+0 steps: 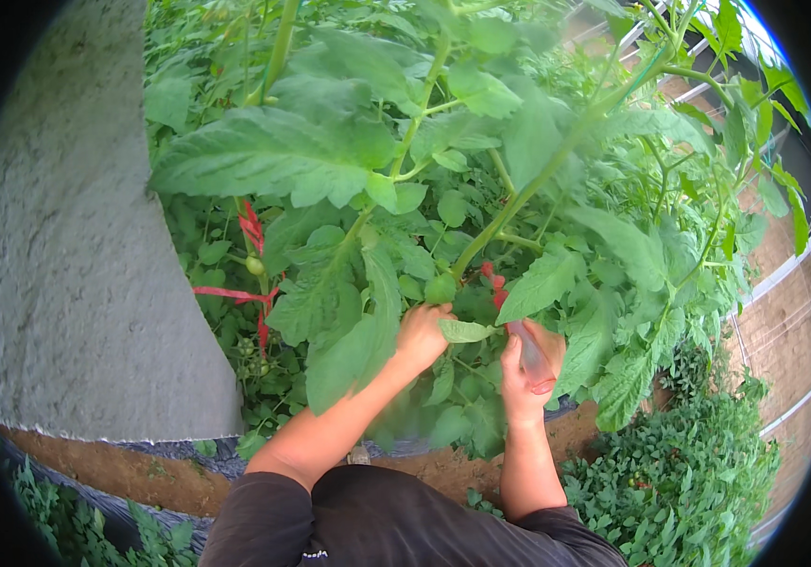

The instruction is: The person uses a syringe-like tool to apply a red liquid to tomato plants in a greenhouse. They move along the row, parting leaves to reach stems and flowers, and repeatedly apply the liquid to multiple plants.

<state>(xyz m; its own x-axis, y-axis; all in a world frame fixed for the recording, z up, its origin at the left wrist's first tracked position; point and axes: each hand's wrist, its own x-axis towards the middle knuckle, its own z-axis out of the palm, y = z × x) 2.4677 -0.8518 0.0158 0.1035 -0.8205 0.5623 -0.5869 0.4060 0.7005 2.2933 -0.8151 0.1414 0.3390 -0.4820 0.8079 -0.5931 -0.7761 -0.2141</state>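
Note:
My right hand (529, 361) is closed around the handle of a tool with a translucent reddish grip (534, 358); its working end is hidden by leaves. Red tape (496, 283) shows just above that hand, near a thick tomato stem (505, 216). To the left, among the leaves below the same stem, is my left hand (425, 332); its fingertips are partly hidden, so what they touch cannot be told. A pale leaf (466, 331) lies between the two hands. More red tape (264, 301) is tied around another stem, by a small green tomato (255, 266).
A large grey sheet or panel (93, 248) stands at the left. Dark plastic mulch (214, 457) and bare soil (157, 482) run below the plants. Low leafy plants (675, 461) fill the lower right. White pipes (795, 262) curve along the right side.

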